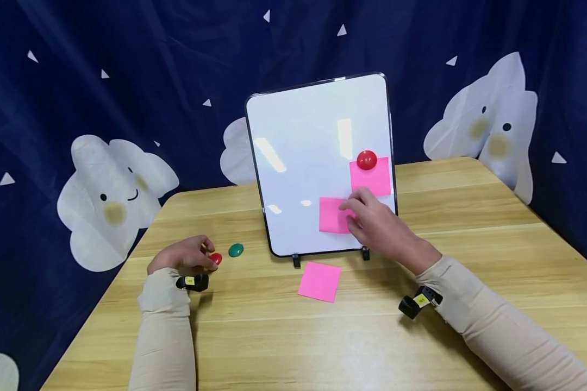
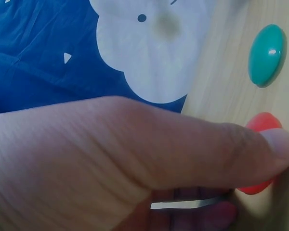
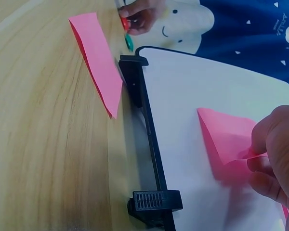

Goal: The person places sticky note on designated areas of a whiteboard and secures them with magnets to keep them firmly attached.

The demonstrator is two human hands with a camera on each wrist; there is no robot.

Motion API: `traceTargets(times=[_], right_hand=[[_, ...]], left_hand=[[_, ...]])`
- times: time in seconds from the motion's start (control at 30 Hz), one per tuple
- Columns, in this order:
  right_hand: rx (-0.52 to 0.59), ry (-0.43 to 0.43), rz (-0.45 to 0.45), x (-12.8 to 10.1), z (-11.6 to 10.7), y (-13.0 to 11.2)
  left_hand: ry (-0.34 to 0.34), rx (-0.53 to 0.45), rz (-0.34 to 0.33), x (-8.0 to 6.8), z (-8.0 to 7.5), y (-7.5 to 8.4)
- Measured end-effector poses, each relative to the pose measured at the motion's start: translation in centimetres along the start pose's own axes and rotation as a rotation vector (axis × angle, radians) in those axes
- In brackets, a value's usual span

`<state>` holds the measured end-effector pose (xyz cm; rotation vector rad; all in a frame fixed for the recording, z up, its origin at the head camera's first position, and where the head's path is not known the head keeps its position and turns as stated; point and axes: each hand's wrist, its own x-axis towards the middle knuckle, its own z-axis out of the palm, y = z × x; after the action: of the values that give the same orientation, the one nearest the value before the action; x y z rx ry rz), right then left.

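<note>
My left hand [image 1: 186,254] is low over the table's left side, its thumb and fingers pinching a round red magnet [image 1: 217,258]. In the left wrist view the thumb covers the middle of that red magnet [image 2: 264,121]. A green magnet [image 1: 236,250] lies just beyond it on the wood. My right hand [image 1: 381,227] pinches the right edge of a pink sticky note [image 1: 330,216] at the lower part of the whiteboard [image 1: 308,136]. The right wrist view shows this note [image 3: 226,130] bent, with its near-hand edge lifted off the board.
Another pink note [image 1: 379,183] is on the board's right side, under a red magnet [image 1: 367,159]. A loose pink note [image 1: 319,282] lies on the table [image 1: 274,347] before the board. Black feet [image 1: 296,261] support the board. A dark blue curtain [image 1: 176,65] hangs behind.
</note>
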<state>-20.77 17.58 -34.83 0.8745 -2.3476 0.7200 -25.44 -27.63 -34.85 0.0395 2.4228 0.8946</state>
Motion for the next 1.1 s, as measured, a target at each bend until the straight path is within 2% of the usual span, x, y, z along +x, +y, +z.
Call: traceTargets(times=[0.4, 0.6, 0.83, 1.0, 1.1], right_hand=[[0.002, 0.076, -0.018, 0.7, -0.1, 0.2], [-0.002, 0.127, -0.059, 1.4, -0.3, 1.0], [-0.006, 0.203, -0.113, 2.4, -0.1, 1.2], [-0.025, 0.225, -0.1, 2.9, -0.2, 1.2], [-0.041, 0.224, -0.071, 3.2, -0.3, 1.3]], left_hand=[[0.012, -0.105, -0.018, 0.1, 0.2, -0.4], [0.037, -0.103, -0.039, 0.4, 0.3, -0.1], [0.046, -0.085, -0.033, 0.8, 0.3, -0.4], [0.048, -0.075, -0.019, 0.7, 0.4, -0.2], [0.048, -0.138, -0.037, 0.5, 0.5, -0.2]])
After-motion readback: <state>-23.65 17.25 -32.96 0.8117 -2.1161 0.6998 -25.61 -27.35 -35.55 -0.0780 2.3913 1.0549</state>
